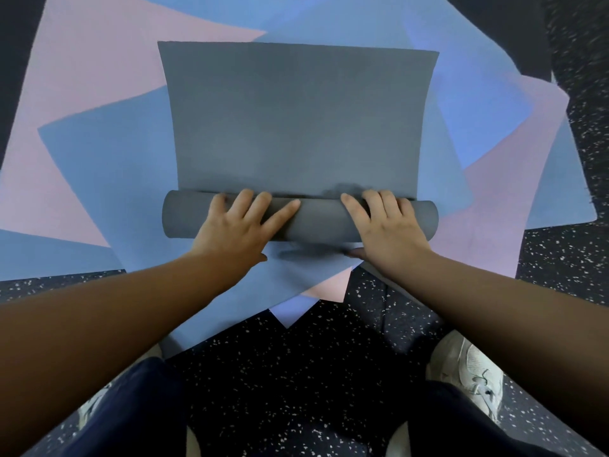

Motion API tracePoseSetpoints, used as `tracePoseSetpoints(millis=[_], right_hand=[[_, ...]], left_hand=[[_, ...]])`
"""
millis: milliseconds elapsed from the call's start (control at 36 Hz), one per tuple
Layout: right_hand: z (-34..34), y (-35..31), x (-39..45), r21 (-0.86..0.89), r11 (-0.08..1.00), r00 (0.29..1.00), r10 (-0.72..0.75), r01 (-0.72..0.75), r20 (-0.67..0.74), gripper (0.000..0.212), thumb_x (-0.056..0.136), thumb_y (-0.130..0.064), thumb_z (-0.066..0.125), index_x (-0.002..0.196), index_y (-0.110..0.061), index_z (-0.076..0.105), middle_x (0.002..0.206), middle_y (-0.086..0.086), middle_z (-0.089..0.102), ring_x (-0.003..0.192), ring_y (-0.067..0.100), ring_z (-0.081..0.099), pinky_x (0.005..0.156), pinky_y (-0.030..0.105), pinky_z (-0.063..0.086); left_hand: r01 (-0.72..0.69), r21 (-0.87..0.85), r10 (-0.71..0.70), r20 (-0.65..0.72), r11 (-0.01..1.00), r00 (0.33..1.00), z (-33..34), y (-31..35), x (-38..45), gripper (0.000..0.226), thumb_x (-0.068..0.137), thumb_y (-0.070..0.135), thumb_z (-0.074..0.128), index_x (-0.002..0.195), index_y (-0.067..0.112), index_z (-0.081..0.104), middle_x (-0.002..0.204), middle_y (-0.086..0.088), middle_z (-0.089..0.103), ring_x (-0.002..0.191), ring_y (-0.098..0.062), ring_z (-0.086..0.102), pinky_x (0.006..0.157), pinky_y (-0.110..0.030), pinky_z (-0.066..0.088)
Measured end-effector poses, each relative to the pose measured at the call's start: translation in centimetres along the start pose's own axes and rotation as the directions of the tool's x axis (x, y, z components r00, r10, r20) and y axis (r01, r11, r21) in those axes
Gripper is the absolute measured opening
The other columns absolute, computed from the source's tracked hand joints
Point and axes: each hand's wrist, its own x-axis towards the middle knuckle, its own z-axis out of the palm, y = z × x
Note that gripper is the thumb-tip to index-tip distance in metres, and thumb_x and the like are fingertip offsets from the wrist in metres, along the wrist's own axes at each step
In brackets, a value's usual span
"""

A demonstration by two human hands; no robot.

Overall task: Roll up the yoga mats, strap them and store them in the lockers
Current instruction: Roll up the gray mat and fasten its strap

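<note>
Hands spread flat atop grey mat (298, 120) roll: left hand (239, 222), right hand (385, 222). Risk: uneven push skews roll, ends telescope, strapping fails.

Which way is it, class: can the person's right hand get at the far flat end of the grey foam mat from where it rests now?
Probably not without leaning: the right hand presses the grey foam mat at its roll; nothing blocks the way.
</note>
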Motion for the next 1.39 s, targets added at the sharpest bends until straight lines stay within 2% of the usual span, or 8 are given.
tracePoseSetpoints(millis=[139, 333, 444, 611, 1028, 1167, 1306, 1389], right_hand=[[-1.0, 0.3, 1.0, 0.055, 0.997, 0.999, 0.049, -0.05, 0.007, 0.101, 0.035, -0.058, 0.09, 0.121, -0.012, 0.065, 0.101, 0.019, 0.06, 0.084, 0.033, 0.06, 0.072, 0.039, 0.049], [-1.5, 0.5, 1.3, 0.07, 0.997, 0.999, 0.036, -0.033, -0.037, 0.089, 0.045, -0.047, 0.091, 0.119, -0.008, 0.06, 0.095, 0.014, 0.059, 0.082, 0.032, 0.058, 0.066, 0.037, 0.047], [-1.8, 0.8, 0.7, 0.151, 0.988, 0.993, 0.008, 0.009, -0.115, 0.076, 0.052, -0.042, 0.089, 0.11, -0.007, 0.054, 0.092, 0.013, 0.059, 0.082, 0.033, 0.058, 0.066, 0.039, 0.046], [-1.6, 0.2, -1.4, 0.213, 0.975, 0.995, -0.048, 0.067, -0.092, 0.079, 0.052, -0.041, 0.087, 0.114, -0.011, 0.047, 0.093, 0.011, 0.06, 0.081, 0.033, 0.058, 0.067, 0.039, 0.046], [-2.1, -0.8, -4.9, 0.287, 0.937, 0.964, -0.239, 0.198, 0.115, 0.065, 0.066, -0.057, 0.067, 0.11, -0.012, 0.053, 0.091, 0.009, 0.061, 0.077, 0.032, 0.059, 0.058, 0.037, 0.044], [-2.2, -0.5, -4.4, 0.337, 0.927, 0.954, -0.237, 0.166, 0.182, 0.062, 0.077, -0.061, 0.043, 0.112, -0.013, 0.059, 0.1, 0.007, 0.061, 0.087, 0.031, 0.059, 0.062, 0.039, 0.048], [-2.7, -0.4, -3.7, 0.353, 0.926, 0.965, -0.202, 0.132, 0.169, 0.062, 0.079, -0.06, 0.041, 0.111, -0.012, 0.062, 0.099, 0.008, 0.056, 0.086, 0.03, 0.056, 0.066, 0.037, 0.048], [-2.9, 0.0, -3.0, 0.331, 0.931, 0.954, -0.227, 0.154, 0.194, 0.065, 0.079, -0.06, 0.04, 0.111, -0.009, 0.065, 0.094, 0.009, 0.06, 0.082, 0.031, 0.06, 0.067, 0.037, 0.049]], left_hand=[[0.045, 0.092, -0.053, 0.089, 0.995, 0.995, -0.4, -0.3, 0.7, 0.123, 0.068, 0.071, 0.067, 0.147, 0.032, -0.018, 0.124, -0.008, 0.023, 0.106, -0.025, 0.033, 0.079, -0.039, 0.044], [0.02, 0.043, -0.025, 0.104, 0.999, 0.994, -0.4, -1.2, 1.3, 0.1, 0.088, 0.055, 0.056, 0.147, 0.037, -0.023, 0.125, -0.008, 0.041, 0.1, -0.027, 0.045, 0.07, -0.036, 0.041], [-0.01, 0.029, 0.007, 0.105, 1.0, 0.994, -1.1, -1.8, 1.4, 0.091, 0.09, 0.05, 0.055, 0.152, 0.034, -0.01, 0.119, -0.008, 0.046, 0.093, -0.026, 0.047, 0.065, -0.035, 0.038], [-0.085, -0.168, 0.089, 0.016, 0.982, 0.996, -0.3, -0.9, -1.1, 0.093, 0.068, 0.031, 0.083, 0.145, 0.021, 0.032, 0.094, -0.017, 0.054, 0.066, -0.033, 0.049, 0.047, -0.036, 0.04], [-0.16, -0.284, 0.184, 0.06, 0.946, 0.981, 0.7, 0.4, -5.0, 0.087, 0.067, 0.036, 0.083, 0.14, 0.022, 0.037, 0.1, -0.017, 0.06, 0.068, -0.035, 0.056, 0.047, -0.039, 0.052], [-0.143, -0.26, 0.159, 0.041, 0.955, 0.986, 0.8, 0.3, -4.7, 0.089, 0.068, 0.042, 0.081, 0.142, 0.023, 0.035, 0.105, -0.015, 0.063, 0.077, -0.033, 0.061, 0.054, -0.038, 0.052], [-0.114, -0.21, 0.104, -0.056, 0.971, 0.993, 0.2, 0.7, -4.5, 0.089, 0.064, 0.049, 0.08, 0.14, 0.015, 0.046, 0.114, -0.019, 0.057, 0.093, -0.036, 0.055, 0.07, -0.043, 0.048], [-0.108, -0.214, 0.095, -0.068, 0.971, 0.993, -0.1, 1.1, -3.9, 0.089, 0.064, 0.046, 0.082, 0.138, 0.011, 0.047, 0.108, -0.018, 0.057, 0.088, -0.035, 0.054, 0.068, -0.041, 0.047]])
